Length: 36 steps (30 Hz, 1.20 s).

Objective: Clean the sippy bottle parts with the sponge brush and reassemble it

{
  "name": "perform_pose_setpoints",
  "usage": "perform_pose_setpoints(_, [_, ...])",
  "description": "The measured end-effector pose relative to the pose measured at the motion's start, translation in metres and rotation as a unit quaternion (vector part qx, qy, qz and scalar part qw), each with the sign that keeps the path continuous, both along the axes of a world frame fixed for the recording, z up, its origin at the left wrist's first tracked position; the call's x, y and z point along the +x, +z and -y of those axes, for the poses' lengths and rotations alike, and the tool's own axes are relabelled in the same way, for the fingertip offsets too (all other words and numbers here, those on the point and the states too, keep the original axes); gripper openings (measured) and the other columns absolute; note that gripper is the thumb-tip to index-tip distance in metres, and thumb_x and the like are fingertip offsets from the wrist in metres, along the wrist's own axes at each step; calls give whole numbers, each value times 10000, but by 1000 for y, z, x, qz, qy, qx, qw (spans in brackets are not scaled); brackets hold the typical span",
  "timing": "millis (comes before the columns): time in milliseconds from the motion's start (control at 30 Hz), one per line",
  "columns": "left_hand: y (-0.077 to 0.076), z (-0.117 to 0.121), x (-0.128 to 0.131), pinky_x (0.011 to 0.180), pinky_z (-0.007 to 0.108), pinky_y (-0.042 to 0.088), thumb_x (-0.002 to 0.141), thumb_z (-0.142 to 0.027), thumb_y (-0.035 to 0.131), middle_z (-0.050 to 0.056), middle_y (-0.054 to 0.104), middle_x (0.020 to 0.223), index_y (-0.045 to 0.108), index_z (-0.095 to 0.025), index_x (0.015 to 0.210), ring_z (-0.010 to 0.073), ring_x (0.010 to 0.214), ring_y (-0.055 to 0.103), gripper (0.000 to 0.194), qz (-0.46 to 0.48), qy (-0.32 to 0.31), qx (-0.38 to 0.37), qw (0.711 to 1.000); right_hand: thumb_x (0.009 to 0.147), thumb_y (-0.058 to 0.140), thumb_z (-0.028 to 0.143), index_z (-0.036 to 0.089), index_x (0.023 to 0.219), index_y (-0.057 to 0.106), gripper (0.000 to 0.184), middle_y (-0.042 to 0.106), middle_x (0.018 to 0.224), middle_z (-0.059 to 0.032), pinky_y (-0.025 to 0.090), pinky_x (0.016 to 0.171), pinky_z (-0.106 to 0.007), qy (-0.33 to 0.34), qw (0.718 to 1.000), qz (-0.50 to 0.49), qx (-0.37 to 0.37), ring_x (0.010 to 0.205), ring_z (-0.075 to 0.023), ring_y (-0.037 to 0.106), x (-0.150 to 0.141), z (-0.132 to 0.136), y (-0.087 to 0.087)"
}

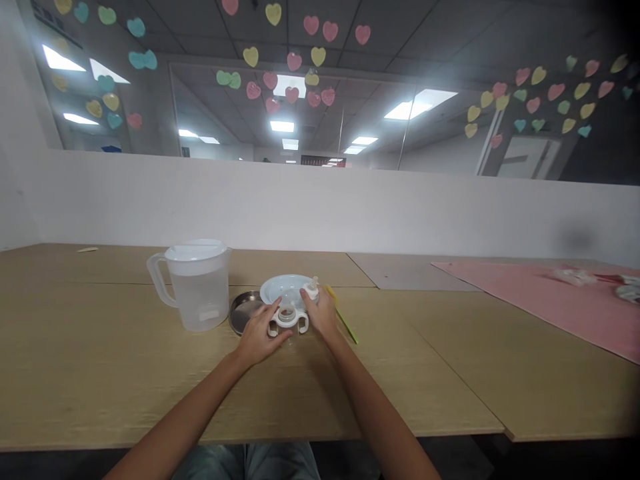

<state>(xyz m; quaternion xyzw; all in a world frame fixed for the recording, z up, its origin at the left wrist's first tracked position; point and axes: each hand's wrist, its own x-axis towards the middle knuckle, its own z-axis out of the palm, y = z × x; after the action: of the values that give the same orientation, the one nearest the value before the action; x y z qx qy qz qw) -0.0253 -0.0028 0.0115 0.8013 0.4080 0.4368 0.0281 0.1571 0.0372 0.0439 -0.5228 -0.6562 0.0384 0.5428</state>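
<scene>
The bottle (287,321) with two white handles stands on the wooden table (100,373) between both hands, and the left hand (257,335) lies over it with fingers spread, touching its top and one handle. The right hand (320,312) is curled and pinches a white teat (312,289) just above the bottle. Behind them is a round clear plate (283,287), with a metal lid (244,312) and a plastic jug (195,287) of water on the left, a green stick (343,320) on the right, and a pink mat (550,300) further away.
</scene>
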Motion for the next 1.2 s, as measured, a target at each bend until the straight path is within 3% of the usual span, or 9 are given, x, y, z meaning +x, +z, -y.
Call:
perform_pose_setpoints(133, [-1, -1, 0, 944, 405, 423, 775, -514, 580, 137, 567, 1194, 335, -172, 1392, 273, 1102, 529, 747, 6, -1, 6, 1000, 752, 594, 376, 168, 1087, 576, 395, 645, 1062, -95, 426, 875, -348, 6, 997, -54, 61, 979, -229, 579, -1, 0, 2])
perform_pose_setpoints(233, [-1, -1, 0, 936, 405, 428, 770, -513, 585, 138, 574, 1180, 338, -169, 1392, 275, 1090, 537, 752, 6, 0, 3, 1000, 783, 560, 357, 162, 1150, 542, 416, 612, 1135, -106, 414, 911, -351, 17, 992, -66, 104, 1043, -223, 554, -2, 2, 4])
perform_pose_setpoints(433, [0, 0, 0, 934, 402, 426, 780, -502, 580, 132, 579, 1179, 315, -169, 1402, 272, 1098, 527, 754, -1, 0, -3, 1000, 779, 566, 384, 165, 1007, 591, 316, 609, 1003, -106, 424, 855, -372, -43, 987, -44, 145, 954, -240, 544, 5, 1, 7])
perform_pose_setpoints(533, [-1, -1, 0, 930, 398, 429, 779, -500, 582, 132, 575, 1183, 320, -166, 1399, 270, 1099, 526, 751, -1, 0, -1, 1000, 745, 589, 351, 168, 972, 581, 292, 604, 974, -100, 431, 825, -368, -56, 988, -46, 138, 922, -240, 546, 8, -5, 5])
perform_pose_setpoints(933, [2, 1, 0, 954, 423, 408, 786, -502, 572, 139, 564, 1197, 316, -171, 1399, 276, 1114, 513, 742, -2, -3, -14, 1000, 687, 581, 304, 176, 918, 544, 267, 640, 944, -67, 431, 818, -343, 0, 995, -65, 72, 878, -218, 581, 8, -10, 0])
perform_pose_setpoints(1200, [0, 0, 0, 954, 425, 408, 783, -500, 577, 137, 562, 1206, 323, -179, 1395, 278, 1116, 513, 737, 1, -3, -13, 1000, 684, 574, 300, 194, 846, 516, 202, 643, 970, -59, 427, 794, -327, -28, 996, -68, 52, 844, -203, 571, 8, -10, 1])
